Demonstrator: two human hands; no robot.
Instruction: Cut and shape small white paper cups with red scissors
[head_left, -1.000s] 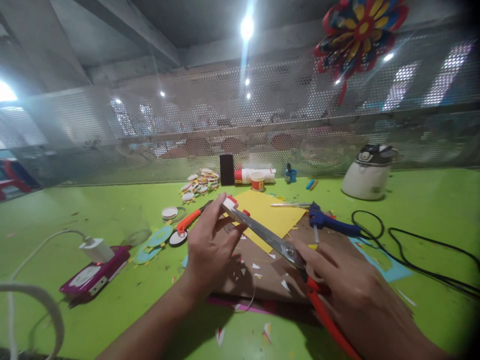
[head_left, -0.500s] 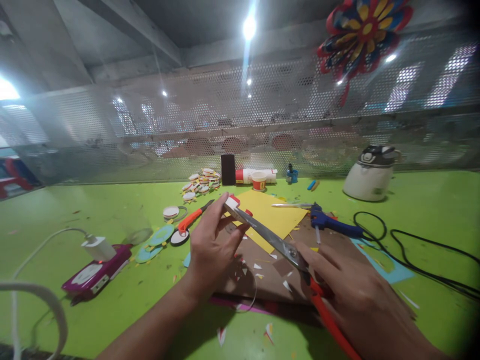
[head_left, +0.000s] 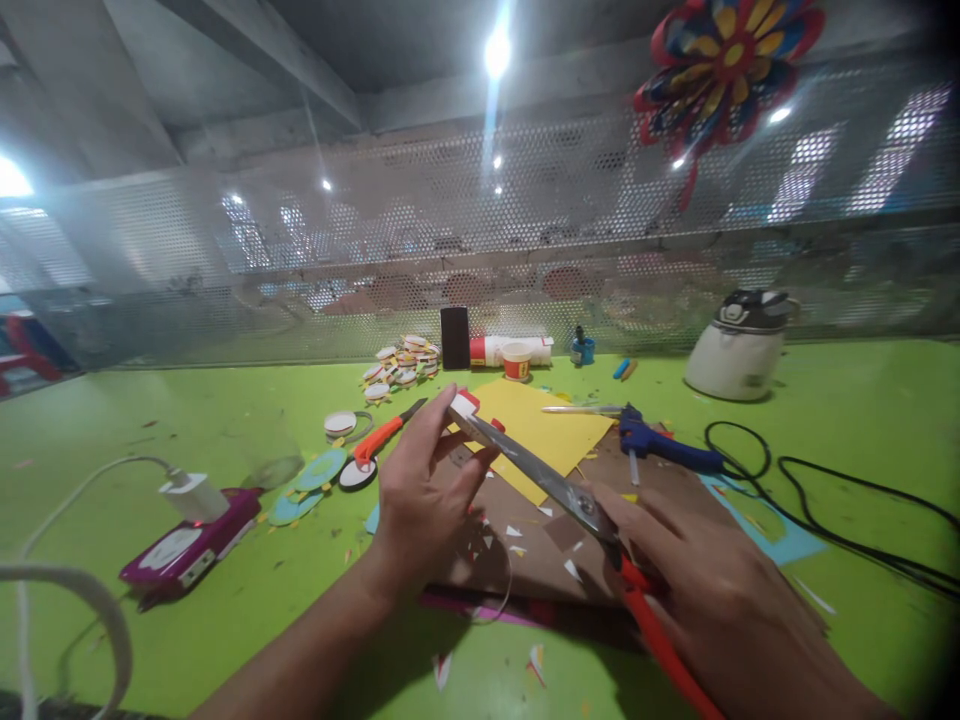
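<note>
My right hand [head_left: 697, 570] grips a pair of scissors [head_left: 555, 485] by its red handles, the blades pointing up and to the left. Between the blade tips and my left fingers is a small red and white piece of paper [head_left: 466, 402]. My left hand [head_left: 427, 490] pinches this piece, its thumb and fingers closed around it; part of the piece is hidden by the fingers and blade. Below both hands lies a brown board [head_left: 517, 565] strewn with white paper scraps. A yellow paper sheet [head_left: 551, 440] rests on the board's far part.
A blue glue gun [head_left: 667, 447] with a black cord lies to the right. An orange cutter knife [head_left: 379, 440] and light-blue paper discs [head_left: 322, 470] sit left. Farther off are a paper cup [head_left: 517, 361] and a white jug [head_left: 739, 350]. A purple power strip [head_left: 191, 540] stands at far left.
Both hands, the scissors and the paper piece hold almost the same position. The whole view has shifted very slightly.
</note>
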